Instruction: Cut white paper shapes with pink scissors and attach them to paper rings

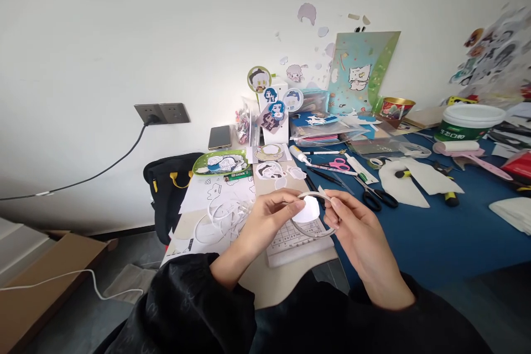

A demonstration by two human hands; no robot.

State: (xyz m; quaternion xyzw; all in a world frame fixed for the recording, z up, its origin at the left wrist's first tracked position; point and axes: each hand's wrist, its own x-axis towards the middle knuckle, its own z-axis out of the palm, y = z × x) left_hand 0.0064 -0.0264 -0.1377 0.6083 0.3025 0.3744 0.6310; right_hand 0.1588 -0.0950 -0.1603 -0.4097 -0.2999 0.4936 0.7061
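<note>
My left hand point(269, 218) pinches a small white paper piece point(307, 210) at its left edge, with the thumb on top. My right hand point(352, 224) grips the right side of a thin greyish ring-shaped strip point(315, 233), thumb and fingers pressed together. The ring curves around the white piece and also reaches my left fingertips. Both hands are above a printed sheet point(286, 240) with a grid. Left of my left hand lie curled white paper strips point(213, 227).
A green tray point(199, 168) of cutouts lies beyond the strips, near a phone point(219, 137). Black scissors point(379, 196), pink scissors point(338, 165) and a glue bottle point(298, 155) lie ahead. A white-lidded tub point(473, 116) stands at the right.
</note>
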